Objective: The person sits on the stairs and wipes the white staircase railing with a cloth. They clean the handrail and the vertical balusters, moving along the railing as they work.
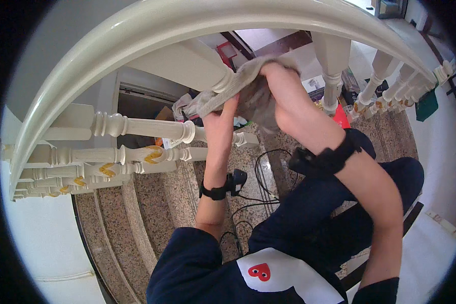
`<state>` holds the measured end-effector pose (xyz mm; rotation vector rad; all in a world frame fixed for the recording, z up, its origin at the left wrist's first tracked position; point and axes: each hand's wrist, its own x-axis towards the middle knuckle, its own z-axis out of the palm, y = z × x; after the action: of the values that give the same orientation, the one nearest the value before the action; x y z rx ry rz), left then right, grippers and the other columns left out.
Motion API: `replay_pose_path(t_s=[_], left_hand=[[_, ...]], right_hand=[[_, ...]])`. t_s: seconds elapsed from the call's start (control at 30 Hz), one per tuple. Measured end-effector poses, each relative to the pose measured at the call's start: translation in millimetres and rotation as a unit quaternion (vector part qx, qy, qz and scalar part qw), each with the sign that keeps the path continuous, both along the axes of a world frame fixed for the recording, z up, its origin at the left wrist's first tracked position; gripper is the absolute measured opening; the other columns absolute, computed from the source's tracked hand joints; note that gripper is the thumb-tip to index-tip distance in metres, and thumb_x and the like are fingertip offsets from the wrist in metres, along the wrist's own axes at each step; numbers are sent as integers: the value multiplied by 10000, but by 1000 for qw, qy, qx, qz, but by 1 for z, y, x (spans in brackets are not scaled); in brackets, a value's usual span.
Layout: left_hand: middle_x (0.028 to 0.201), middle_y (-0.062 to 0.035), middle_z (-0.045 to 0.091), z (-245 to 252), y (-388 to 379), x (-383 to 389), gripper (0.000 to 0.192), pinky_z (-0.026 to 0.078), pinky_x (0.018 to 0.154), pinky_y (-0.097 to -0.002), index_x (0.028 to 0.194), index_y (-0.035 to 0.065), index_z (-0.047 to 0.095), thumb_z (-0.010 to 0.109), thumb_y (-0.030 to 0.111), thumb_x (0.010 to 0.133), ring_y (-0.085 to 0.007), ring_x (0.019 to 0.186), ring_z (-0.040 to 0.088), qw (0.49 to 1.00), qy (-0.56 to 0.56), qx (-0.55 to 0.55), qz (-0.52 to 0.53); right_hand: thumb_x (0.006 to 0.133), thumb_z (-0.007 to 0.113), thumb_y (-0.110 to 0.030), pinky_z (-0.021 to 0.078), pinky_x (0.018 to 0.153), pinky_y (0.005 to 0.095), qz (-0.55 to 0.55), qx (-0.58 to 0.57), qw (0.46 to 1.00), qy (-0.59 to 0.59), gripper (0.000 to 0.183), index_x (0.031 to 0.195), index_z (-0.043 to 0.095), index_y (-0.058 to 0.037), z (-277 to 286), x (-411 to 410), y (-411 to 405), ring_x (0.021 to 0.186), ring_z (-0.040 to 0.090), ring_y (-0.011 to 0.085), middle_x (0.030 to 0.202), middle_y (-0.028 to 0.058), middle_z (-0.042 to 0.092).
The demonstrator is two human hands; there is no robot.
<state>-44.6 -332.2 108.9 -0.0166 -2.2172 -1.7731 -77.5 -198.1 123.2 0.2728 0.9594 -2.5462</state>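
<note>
A grey knitted cloth point(247, 78) is wrapped around the turned part of a thick cream baluster point(182, 64), just below its square upper block. My left hand point(222, 114) grips the cloth's near left side, thumb up along it and fingers hidden. On the far right side my right hand point(275, 70) is bent over into the cloth, which covers most of its fingers. Part of the cloth hangs blurred between both forearms. Each wrist wears a black strap with a small device, the left device point(237, 181) trailing a cable.
A curved cream handrail point(220, 22) arches overhead, with more balusters point(155, 127) to the left and right. Speckled stone steps point(148, 212) descend at left. Black cables point(258, 203) lie beside my bent knee point(402, 174). A red item point(341, 117) and boxes sit beyond the balusters.
</note>
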Motion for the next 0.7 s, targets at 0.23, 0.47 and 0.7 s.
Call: replay_pose_path(t_s=[0.23,0.47,0.7], left_hand=[[1056,-70,594,-1,18,-20,310,423,879,-305,1091,-12,558,658,132,834,-158,959,554,998,56,-6,6],[1003,-73,582,-31,14,-38,226,424,846,-327,1009,-25,559,539,158,878,-162,904,541,969,230,-67,54],[1091,-96,566,-92,16,-22,251,389,921,-335,1099,-41,534,519,132,917,-191,997,527,964,205,-150,81]], right_hand=[[809,557,-110,442,811,307,-95,61,986,119,269,1061,584,-20,-25,-26,-3,917,561,144,1005,50,608],[805,562,-110,442,842,306,2,282,923,263,276,1067,603,-31,-39,-30,4,959,577,160,1042,76,633],[704,617,-97,484,783,372,22,479,790,383,335,1014,599,29,-61,-34,19,885,619,360,898,227,639]])
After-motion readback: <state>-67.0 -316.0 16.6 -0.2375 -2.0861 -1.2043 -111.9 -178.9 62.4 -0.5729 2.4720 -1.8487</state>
